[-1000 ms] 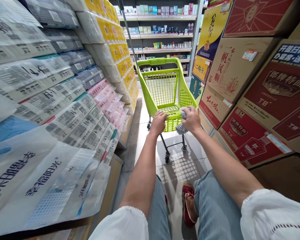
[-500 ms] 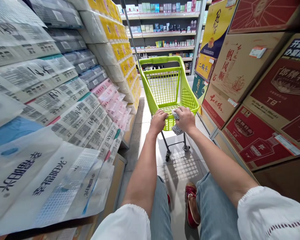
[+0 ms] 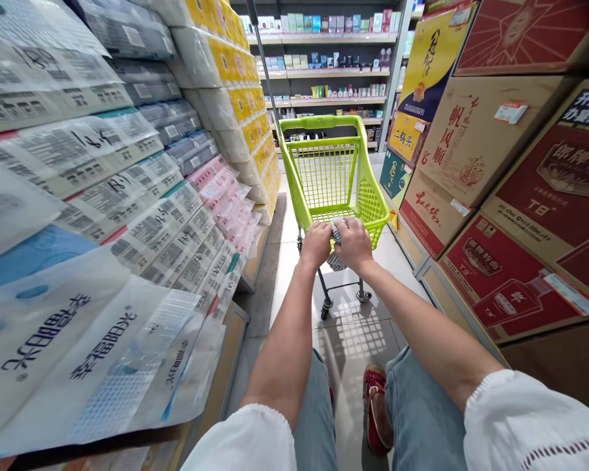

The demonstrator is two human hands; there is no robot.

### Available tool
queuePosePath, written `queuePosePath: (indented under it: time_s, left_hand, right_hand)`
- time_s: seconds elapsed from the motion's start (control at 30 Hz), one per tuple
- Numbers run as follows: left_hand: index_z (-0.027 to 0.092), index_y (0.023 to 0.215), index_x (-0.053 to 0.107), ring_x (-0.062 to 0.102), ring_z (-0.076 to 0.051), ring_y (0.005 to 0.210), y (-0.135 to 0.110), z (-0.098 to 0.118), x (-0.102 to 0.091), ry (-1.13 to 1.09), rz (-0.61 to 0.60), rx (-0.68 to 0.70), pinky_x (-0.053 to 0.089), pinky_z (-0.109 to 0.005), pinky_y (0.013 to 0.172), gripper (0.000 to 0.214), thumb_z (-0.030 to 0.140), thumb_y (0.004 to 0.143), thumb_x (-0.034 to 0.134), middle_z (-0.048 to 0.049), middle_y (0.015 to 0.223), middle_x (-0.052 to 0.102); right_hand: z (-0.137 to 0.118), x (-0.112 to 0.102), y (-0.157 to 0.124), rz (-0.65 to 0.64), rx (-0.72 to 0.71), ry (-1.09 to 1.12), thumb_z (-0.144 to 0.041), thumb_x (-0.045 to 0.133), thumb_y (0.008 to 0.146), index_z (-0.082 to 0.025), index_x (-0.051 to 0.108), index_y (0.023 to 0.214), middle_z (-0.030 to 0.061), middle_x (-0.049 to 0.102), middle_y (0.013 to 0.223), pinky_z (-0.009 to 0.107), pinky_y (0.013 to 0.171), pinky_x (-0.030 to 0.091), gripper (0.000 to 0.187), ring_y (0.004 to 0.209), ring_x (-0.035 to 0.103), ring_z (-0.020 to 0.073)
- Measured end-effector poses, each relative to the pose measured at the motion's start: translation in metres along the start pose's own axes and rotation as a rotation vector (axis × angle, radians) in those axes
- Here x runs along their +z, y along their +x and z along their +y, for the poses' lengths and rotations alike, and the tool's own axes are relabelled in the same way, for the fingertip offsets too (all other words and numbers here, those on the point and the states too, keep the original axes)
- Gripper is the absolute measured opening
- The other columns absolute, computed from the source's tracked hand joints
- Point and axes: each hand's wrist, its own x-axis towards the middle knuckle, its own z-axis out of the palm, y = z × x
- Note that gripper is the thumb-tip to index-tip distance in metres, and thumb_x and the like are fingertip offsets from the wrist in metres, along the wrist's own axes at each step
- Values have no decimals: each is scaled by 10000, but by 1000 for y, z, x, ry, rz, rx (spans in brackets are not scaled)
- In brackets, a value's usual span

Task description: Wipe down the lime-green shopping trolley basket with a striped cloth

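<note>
A lime-green plastic shopping cart stands in front of me in the aisle, its basket holding nothing visible. My left hand is curled over the cart's near rim, fingers closed. Close beside it, my right hand grips a grey-and-white striped cloth against the same rim. Part of the cloth hangs below the fingers, and some shows between the two hands. The rim under my palms is hidden.
Stacked packs with barcodes and yellow tissue bundles line the left side. Printed cartons are piled on the right. Shelves of small boxed goods cross the far end. A thin pole rises at the cart's left.
My right hand has slid left along the rim with the striped cloth and is now close to my left hand. The left hand stays on the rim.
</note>
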Motion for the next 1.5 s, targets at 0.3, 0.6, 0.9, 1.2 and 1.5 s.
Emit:
queuePosePath:
  time_s: [0.3, 0.6, 0.9, 1.2, 1.5]
  left_hand:
    - [216, 1103, 618, 568, -208, 972, -6, -28, -4, -26, -14, 36, 440, -356, 883, 352, 88, 859, 399, -60, 1024, 677]
    - [203, 941, 623, 583, -242, 934, -4, -9, -8, 45, -12, -9, 441, -389, 866, 248, 89, 837, 429, -83, 938, 673]
    - [218, 1156, 599, 582, -217, 1031, -10, -29, -12, -37, -56, 48, 442, -366, 927, 384, 74, 853, 410, -64, 1110, 668]
    - [242, 1145, 637, 598, -174, 1044, -11, -41, -16, -146, -45, 58, 442, -332, 965, 404, 64, 840, 441, -28, 1124, 684]
    - [241, 1094, 673, 621, -167, 993, -11, -46, -12, -172, -12, 15, 456, -306, 917, 405, 52, 809, 456, -17, 1080, 703]
  right_hand:
    - [63, -15, 1, 31, 107, -38, -211, 529, 752, -260, 565, 1163, 77, 491, 1294, 442, 859, 419, 416, 1088, 438, 295]
    - [3, 8, -4, -5, -8, 12, -210, 533, 744, -229, 496, 1277, 117, 420, 1371, 441, 897, 407, 535, 1165, 395, 314]
    - [43, -4, -7, -18, -107, 3, -223, 537, 765, -259, 525, 1229, 67, 436, 1375, 409, 914, 384, 465, 1178, 406, 280]
    - [57, 26, -29, 40, -418, -5, -277, 491, 835, -173, 475, 1319, 123, 490, 1302, 404, 941, 343, 495, 1147, 431, 279]
    - [8, 95, -20, 59, -589, -121, -199, 353, 946, -234, 544, 1222, 73, 575, 1245, 385, 795, 301, 337, 961, 469, 215]
